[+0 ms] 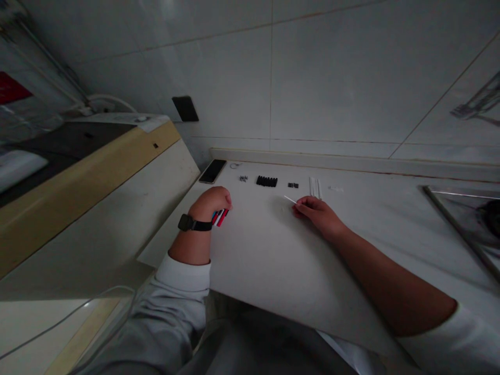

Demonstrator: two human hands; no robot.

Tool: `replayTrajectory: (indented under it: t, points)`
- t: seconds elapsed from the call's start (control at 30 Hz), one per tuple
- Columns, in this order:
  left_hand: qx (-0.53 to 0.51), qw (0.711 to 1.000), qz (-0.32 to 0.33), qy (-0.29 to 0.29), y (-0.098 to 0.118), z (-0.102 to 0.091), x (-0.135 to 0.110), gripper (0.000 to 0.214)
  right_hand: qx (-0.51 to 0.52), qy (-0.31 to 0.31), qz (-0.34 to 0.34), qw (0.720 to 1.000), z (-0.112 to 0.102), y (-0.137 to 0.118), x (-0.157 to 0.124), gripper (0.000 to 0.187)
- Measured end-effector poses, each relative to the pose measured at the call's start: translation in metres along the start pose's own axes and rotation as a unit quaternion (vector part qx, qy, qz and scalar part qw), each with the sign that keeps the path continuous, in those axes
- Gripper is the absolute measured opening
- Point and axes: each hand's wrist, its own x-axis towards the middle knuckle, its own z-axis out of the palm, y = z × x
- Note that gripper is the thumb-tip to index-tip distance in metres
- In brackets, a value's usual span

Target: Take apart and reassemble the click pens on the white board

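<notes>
White board (273, 260) under dim tiled wall; left hand (211, 204) fisted around red, white and blue sticks (221, 216), maybe pens. Right hand (318, 214) pinches a thin white rod (289, 199), black bits just beyond.

Pushed-up white sleeves (183, 276); black watch (187, 223) on the left wrist.

Matt, smooth white board worktop (273, 260); glossy pale wall tiles (332, 67); glossy black glass-faced phone (212, 171); matt black rubbery wrist strap (194, 224); soft grey cloth sleeves (172, 307).
</notes>
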Motion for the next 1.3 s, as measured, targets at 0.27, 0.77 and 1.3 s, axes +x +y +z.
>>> replayTrajectory:
  t: [0.27,0.77,1.3]
  points:
    - [-0.071,0.996,0.031,0.054,-0.003,0.004,0.005,0.009,-0.013,0.002,-0.012,1.000,0.000,-0.001,-0.003,0.031]
    - [-0.361,0.878,0.303,0.086,0.130,0.073,-0.025,0.024,0.071,0.024,-0.097,0.992,0.018,-0.017,-0.011,0.033]
    - [-0.445,0.844,0.286,0.086,0.130,0.085,-0.014,0.020,0.085,0.107,-0.101,0.985,0.011,-0.035,-0.012,0.028]
